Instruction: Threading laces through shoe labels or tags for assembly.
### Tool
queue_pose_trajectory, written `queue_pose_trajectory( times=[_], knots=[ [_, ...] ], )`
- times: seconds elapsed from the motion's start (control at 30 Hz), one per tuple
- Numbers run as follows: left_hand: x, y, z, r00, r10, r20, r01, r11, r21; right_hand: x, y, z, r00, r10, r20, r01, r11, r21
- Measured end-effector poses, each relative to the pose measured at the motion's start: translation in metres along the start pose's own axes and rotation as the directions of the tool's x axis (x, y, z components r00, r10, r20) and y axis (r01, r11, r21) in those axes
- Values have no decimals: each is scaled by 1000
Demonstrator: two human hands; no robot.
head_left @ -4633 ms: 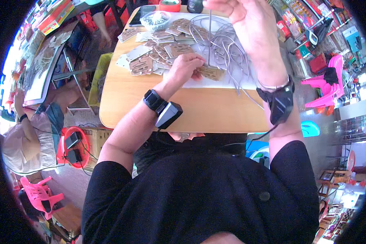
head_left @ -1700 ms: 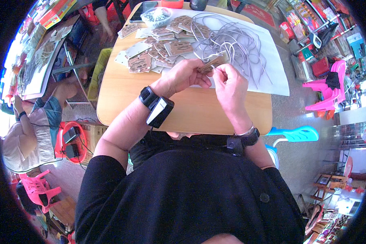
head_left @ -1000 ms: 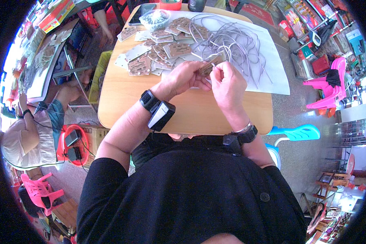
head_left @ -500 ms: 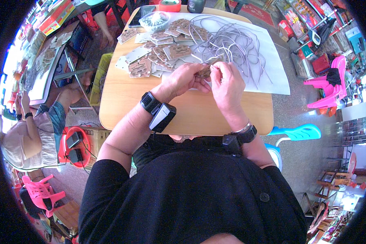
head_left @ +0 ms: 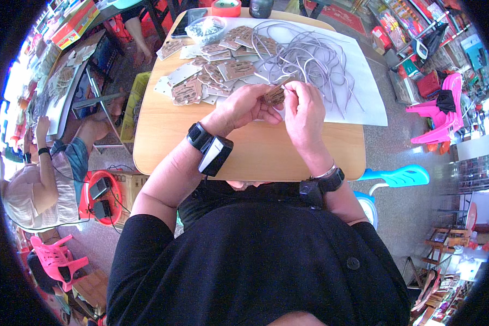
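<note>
Over the near part of the wooden table [head_left: 244,155], my left hand [head_left: 247,106] grips a small brown printed card [head_left: 275,96] between thumb and fingers. My right hand [head_left: 305,111] is closed in a pinch at the card's right edge. Whatever lies between its fingertips is too small to make out. Just beyond my hands, a loose pile of similar brown and white cards [head_left: 235,69] spreads to the left. A tangle of thin grey cords [head_left: 320,60] lies on a white sheet [head_left: 372,111] to the right.
At the far edge are a clear bowl of small pieces [head_left: 206,33], a dark phone [head_left: 185,24], red tape [head_left: 226,7] and a dark jar [head_left: 261,7]. A yellow crate [head_left: 136,106] stands left. Another person [head_left: 41,182] sits at a table farther left.
My right hand has shifted very slightly left, and more of the card's face shows between my hands. The other person's hand at the left has moved a little.
</note>
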State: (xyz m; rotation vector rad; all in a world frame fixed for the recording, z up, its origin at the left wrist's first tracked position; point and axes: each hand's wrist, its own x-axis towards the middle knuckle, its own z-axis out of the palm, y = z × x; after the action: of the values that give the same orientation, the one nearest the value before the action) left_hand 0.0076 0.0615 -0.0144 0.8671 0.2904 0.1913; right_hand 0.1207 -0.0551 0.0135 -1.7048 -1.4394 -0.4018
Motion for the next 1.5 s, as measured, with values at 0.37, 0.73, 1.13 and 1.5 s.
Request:
queue_pose_trajectory(
  times=[0.37,0.73,1.13,1.5],
  knots=[
    [-1,2,-1,999,-28,30,29,998,-48,0,-2,-2,997,52,55,-55,997,54],
    [-10,4,16,991,114,-73,-89,955,283,3,-2,2,990,-134,38,139,975,-176],
    [-3,2,7,966,186,-182,-113,931,348,-3,7,9,931,311,190,-361,863,355],
    [-3,3,14,945,213,-248,-19,793,609,6,-3,7,945,295,140,-323,902,286]
  ],
)
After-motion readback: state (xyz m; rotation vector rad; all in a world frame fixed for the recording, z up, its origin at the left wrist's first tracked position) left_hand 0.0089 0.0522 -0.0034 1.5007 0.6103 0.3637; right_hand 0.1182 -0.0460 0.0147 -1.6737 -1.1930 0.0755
